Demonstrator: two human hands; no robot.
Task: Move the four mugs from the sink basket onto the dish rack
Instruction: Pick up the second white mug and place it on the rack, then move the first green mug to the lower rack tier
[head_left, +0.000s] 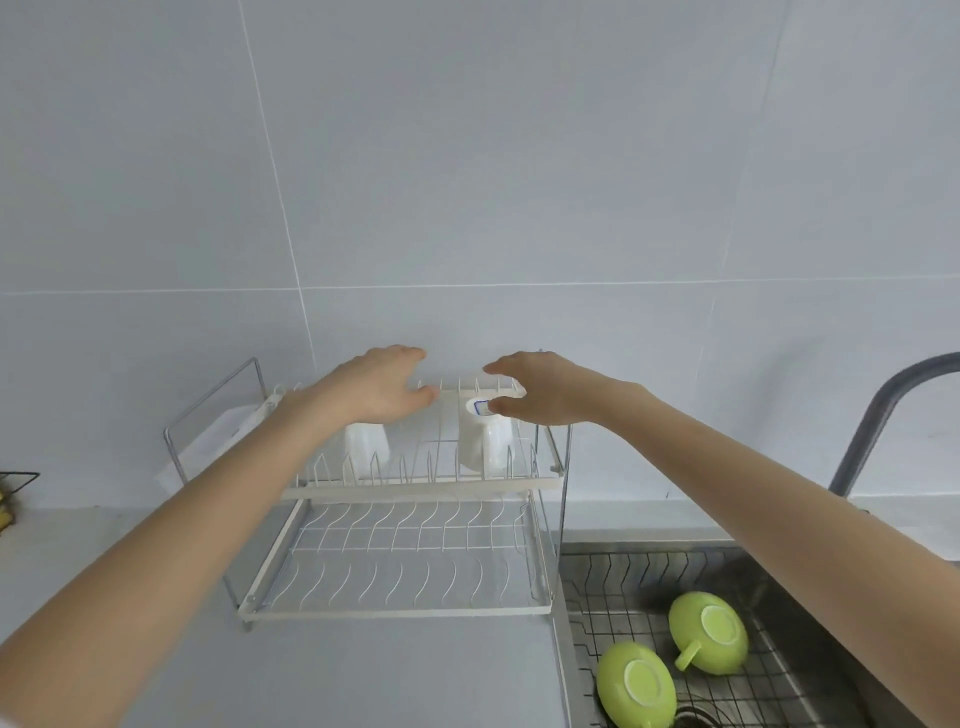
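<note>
Left hand: your left hand (376, 387) hovers over the upper tier of the dish rack (415, 491), fingers spread, gripping nothing; it sits just above the left white mug (366, 447).
Right hand: your right hand (540, 389) is also spread and empty, its thumb touching or just off the base of the right white mug (483, 441).
Mugs placed: both white mugs stand upside down between the prongs, one toward the left end of the tier, one toward the right end.
Mugs left: two green mugs (709, 639) lie upside down in the sink basket (623, 587), near its front.
Step in hand: likely letting go; lift straight up so you don't tip either mug off the wires.
Next: take each green mug by its handle.
Hard to see: the left mug is mostly behind your hand; the nearer green mug is cut off at the bottom edge; the faucet (878, 410) is cropped.
</note>
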